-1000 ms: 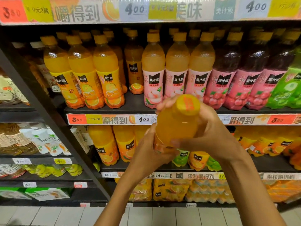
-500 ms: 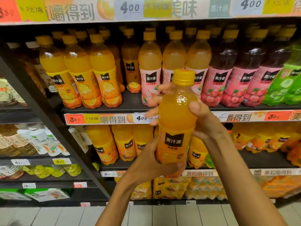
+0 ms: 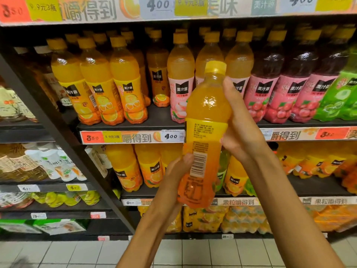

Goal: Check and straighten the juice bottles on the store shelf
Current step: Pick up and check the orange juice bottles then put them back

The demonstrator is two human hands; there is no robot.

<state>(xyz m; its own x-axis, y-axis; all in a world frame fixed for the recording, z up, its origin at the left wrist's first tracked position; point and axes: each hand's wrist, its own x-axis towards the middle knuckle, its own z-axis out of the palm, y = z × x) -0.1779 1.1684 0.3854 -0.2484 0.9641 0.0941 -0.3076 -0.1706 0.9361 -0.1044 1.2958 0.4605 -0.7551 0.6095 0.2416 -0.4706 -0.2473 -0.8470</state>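
Note:
An orange juice bottle [image 3: 205, 120] with a yellow cap stands upright in front of the shelf, its barcode side turned toward me. My left hand [image 3: 176, 167] grips its lower part, thumb beside the barcode. My right hand [image 3: 239, 128] holds the upper body from the right, fingers wrapped round the back. On the shelf [image 3: 154, 122] behind, three orange juice bottles [image 3: 100, 88] line the front left, one orange bottle [image 3: 158, 74] stands further back behind a gap, and peach bottles [image 3: 180, 80] follow to the right.
Dark red juice bottles [image 3: 270, 84] and green ones [image 3: 345, 93] fill the shelf's right part. More orange bottles [image 3: 135, 167] stand on the lower shelf, multipacks [image 3: 222, 219] below that. A dark upright post [image 3: 58, 132] separates the left bay. Tiled floor [image 3: 77, 254] lies underneath.
The bottle went from tipped toward me to upright, rose higher, and was rotated from its front logo to its barcode side. Both hands stayed on it.

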